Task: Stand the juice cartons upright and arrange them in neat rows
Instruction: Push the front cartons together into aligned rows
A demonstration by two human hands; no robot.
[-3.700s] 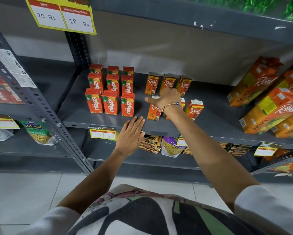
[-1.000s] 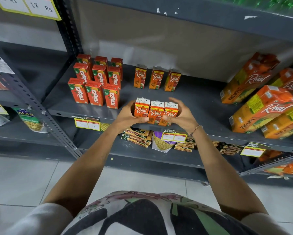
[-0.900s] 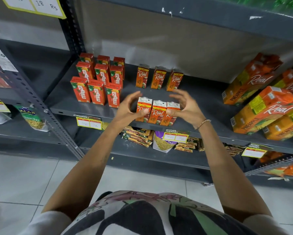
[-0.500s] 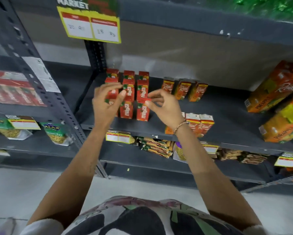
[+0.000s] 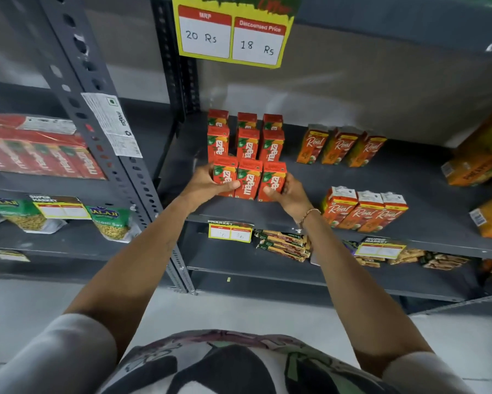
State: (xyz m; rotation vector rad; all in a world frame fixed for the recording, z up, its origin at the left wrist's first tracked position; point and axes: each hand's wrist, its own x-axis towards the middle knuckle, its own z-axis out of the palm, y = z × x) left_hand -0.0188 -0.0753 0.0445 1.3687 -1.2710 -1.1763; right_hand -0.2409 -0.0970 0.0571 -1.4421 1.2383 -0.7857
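Juice cartons stand upright on the grey metal shelf [image 5: 381, 177] in two blocks. On the left are nine red Maaza cartons [image 5: 247, 143], three rows of three, each row touching side to side. The left hand [image 5: 208, 184] and the right hand [image 5: 289, 193] press in from either end of the front row of red cartons [image 5: 249, 180]; the left thumb lies across the leftmost carton's face and the right fingers [image 5: 270, 191] curl round the rightmost one, so the three cartons are clamped between the two hands, near the shelf's front edge. To the right are six orange Real cartons: a back row of three [image 5: 341, 146] near the wall and a front row of three [image 5: 364, 209] near the edge, the two rows well apart. Large orange pineapple cartons [image 5: 478, 166] lie tilted at the far right. A yellow price sign [image 5: 233, 35] above reads 20 Rs and 18 Rs. The shelf below [image 5: 296, 265] holds snack packets [image 5: 284, 244], too blurred to count.
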